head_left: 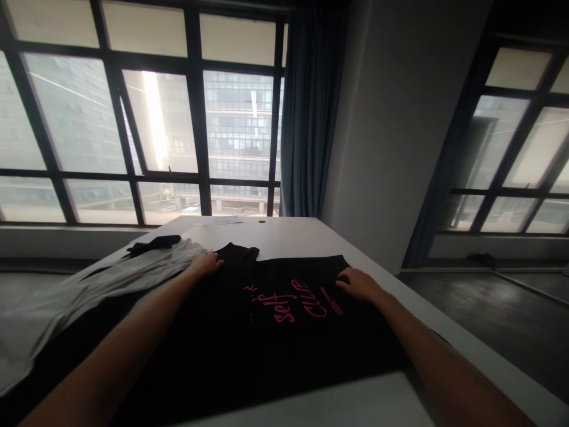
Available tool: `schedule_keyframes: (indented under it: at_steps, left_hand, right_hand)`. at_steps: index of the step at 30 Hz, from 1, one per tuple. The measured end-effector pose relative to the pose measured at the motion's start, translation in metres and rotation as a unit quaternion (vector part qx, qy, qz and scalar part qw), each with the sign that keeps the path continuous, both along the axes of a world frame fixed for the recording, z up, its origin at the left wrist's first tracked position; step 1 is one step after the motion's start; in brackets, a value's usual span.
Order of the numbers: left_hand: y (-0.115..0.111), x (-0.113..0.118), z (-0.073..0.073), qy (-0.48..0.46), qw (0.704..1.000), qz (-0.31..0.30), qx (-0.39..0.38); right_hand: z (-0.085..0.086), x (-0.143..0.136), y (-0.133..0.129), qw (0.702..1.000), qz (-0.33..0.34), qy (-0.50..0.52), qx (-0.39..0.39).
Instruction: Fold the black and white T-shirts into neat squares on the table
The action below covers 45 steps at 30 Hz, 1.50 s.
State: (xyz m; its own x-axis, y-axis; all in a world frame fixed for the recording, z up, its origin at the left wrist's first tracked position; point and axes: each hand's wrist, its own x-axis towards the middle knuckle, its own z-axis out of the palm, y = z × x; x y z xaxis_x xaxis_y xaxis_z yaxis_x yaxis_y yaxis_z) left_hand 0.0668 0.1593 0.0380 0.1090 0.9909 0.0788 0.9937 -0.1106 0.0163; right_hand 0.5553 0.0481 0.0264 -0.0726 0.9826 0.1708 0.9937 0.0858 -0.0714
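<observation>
A black T-shirt [213, 344] with pink lettering lies spread across the white table in front of me. My left hand [207, 263] is closed on its far left part, close to a folded-up black section. On the right, my right hand [358, 286] has curled fingers pinching the cloth beside the lettering, near the shirt's far right corner. Grey and black garments [133, 276] lie in a loose heap left of my left hand and forearm. Dim light hides the shirt's folds.
The white table [293, 234] reaches toward the windows, with papers [222, 220] and a round dark hole [262, 222] at its far end. Behind it hangs a blue curtain [306, 118] beside a grey pillar [377, 130]. Dark floor [484, 296] lies to the right.
</observation>
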Motion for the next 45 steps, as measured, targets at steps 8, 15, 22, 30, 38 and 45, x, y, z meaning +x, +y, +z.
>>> schedule_keyframes:
  at_steps: [8,15,22,30,38,45]
  left_hand:
    - [0.070,0.006,-0.015,-0.012,0.999,0.046,0.000]
    - [0.107,0.008,-0.022,-0.090,0.991,0.095,-0.007]
    - [0.105,0.015,-0.003,-0.249,0.963,0.098,-0.013]
    - [0.026,-0.012,0.050,-0.436,0.896,0.046,0.077]
    - [-0.108,-0.059,0.030,-0.390,0.884,-0.257,-0.009]
    - [-0.173,-0.043,-0.001,-0.219,0.938,-0.255,-0.079]
  right_hand:
    - [-0.016,0.017,0.094,0.999,-0.040,0.004,-0.017]
    - [-0.034,0.029,0.132,0.997,-0.068,0.000,-0.046]
    - [-0.019,0.018,0.122,0.989,-0.087,-0.116,-0.023]
    - [0.013,0.012,0.051,0.972,-0.064,-0.157,0.160]
    - [-0.014,0.025,-0.024,0.986,-0.060,-0.138,0.069]
    - [-0.028,0.040,-0.039,0.993,-0.080,-0.048,0.068]
